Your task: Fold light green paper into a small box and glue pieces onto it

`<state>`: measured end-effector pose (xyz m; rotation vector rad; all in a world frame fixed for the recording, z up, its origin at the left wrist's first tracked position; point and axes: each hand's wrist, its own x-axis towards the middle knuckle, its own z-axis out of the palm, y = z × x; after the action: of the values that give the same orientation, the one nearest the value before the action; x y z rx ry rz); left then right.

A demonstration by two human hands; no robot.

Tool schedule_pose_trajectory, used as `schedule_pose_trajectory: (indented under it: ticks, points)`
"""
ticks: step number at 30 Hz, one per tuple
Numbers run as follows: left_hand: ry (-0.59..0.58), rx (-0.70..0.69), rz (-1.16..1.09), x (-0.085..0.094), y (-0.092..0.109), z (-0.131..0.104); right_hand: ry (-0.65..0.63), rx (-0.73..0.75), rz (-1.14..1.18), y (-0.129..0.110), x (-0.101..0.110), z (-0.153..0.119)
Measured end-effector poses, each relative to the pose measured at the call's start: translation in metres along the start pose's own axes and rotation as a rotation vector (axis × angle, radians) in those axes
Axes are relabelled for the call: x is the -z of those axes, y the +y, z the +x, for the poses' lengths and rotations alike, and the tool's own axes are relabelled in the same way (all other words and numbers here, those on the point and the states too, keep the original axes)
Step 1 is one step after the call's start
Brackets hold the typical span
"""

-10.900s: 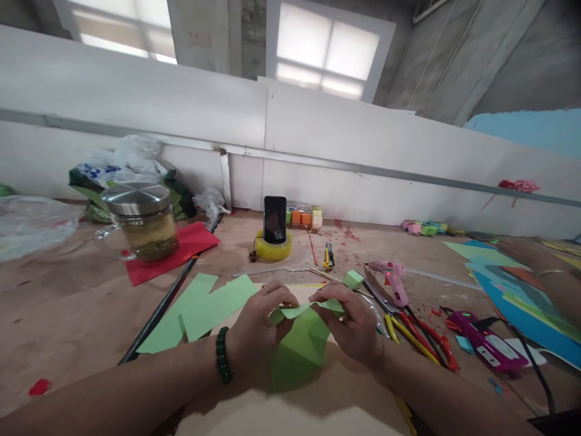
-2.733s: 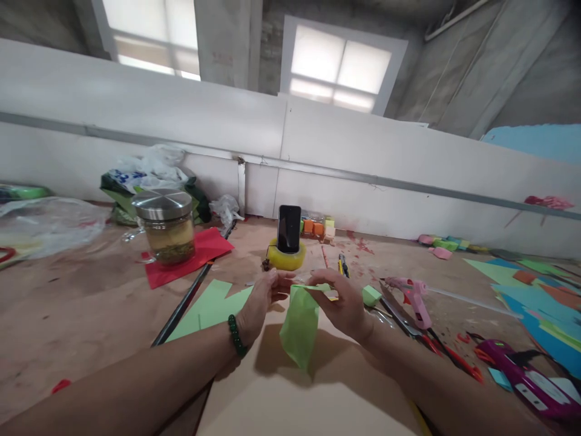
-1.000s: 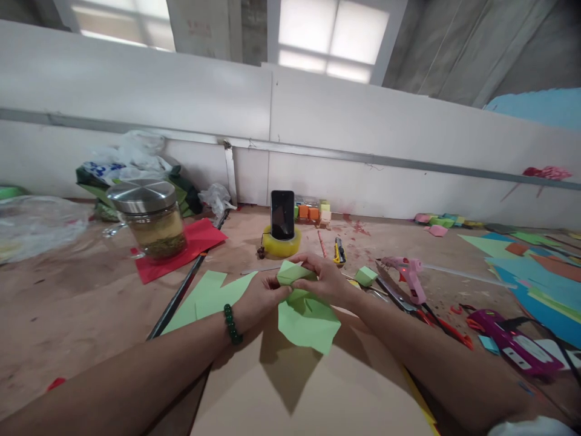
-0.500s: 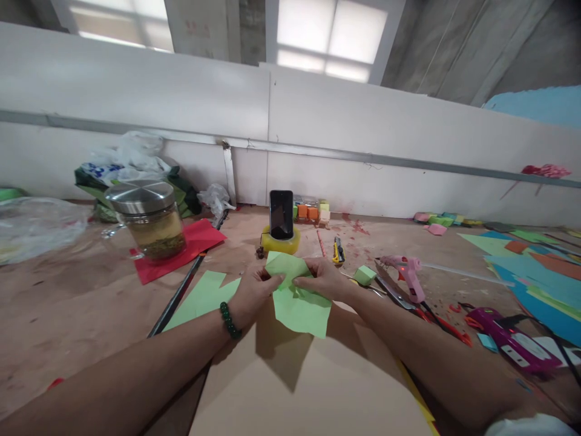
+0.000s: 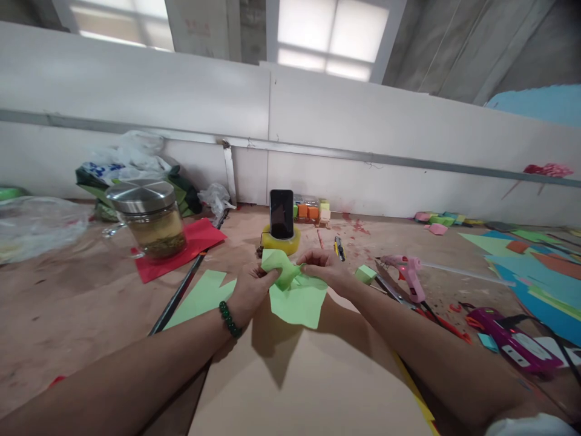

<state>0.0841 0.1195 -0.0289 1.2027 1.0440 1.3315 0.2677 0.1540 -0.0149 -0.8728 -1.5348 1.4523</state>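
Between my two hands is a creased sheet of light green paper [image 5: 298, 306], held above a pale peach sheet [image 5: 313, 387] that carries its shadow. My left hand [image 5: 252, 287] pinches the paper's left side between thumb and fingers; a green bead bracelet [image 5: 230, 320] circles that wrist. With thumb and fingertips closed, my right hand [image 5: 327, 269] grips a folded bit on the right side of the paper. The middle of the paper bulges and is crumpled. Another light green sheet [image 5: 195, 300] lies to the left, partly behind my left hand.
A phone [image 5: 281, 213] stands in a yellow tape roll [image 5: 289, 244]. A glass tea jar [image 5: 157, 233] rests on red paper [image 5: 204, 236]. To the right are a box cutter [image 5: 339, 248], a green paper block [image 5: 365, 274], a pink glue gun [image 5: 406, 272] and a purple power strip [image 5: 511, 339].
The right hand has shifted slightly right and up, its fingers now pulling at a fold. The paper is more twisted in the middle, and its lower edge has risen a little.
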Motion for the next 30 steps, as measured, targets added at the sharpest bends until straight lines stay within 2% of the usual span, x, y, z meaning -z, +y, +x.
schedule_pose_trajectory:
  ticks: [6,14,20,23,27,30]
  points:
    - [-0.022,-0.039,0.055,-0.002,0.002,-0.003,-0.034,0.026,-0.006,0.001,-0.004,-0.003]
    - [-0.031,-0.066,0.132,0.001,-0.003,-0.001,-0.023,0.115,-0.134,0.000,-0.009,-0.008]
    - [-0.055,-0.089,0.182,0.001,-0.003,-0.001,-0.113,0.189,-0.217,-0.004,-0.012,-0.011]
    - [-0.074,-0.110,0.203,0.000,-0.003,0.000,-0.096,0.232,-0.270,-0.001,-0.012,-0.009]
    - [-0.106,-0.123,0.231,-0.002,-0.003,-0.001,-0.038,0.182,-0.196,0.004,-0.011,-0.006]
    - [-0.131,-0.130,0.254,-0.003,-0.001,-0.002,-0.061,0.144,-0.182,0.005,-0.011,-0.007]
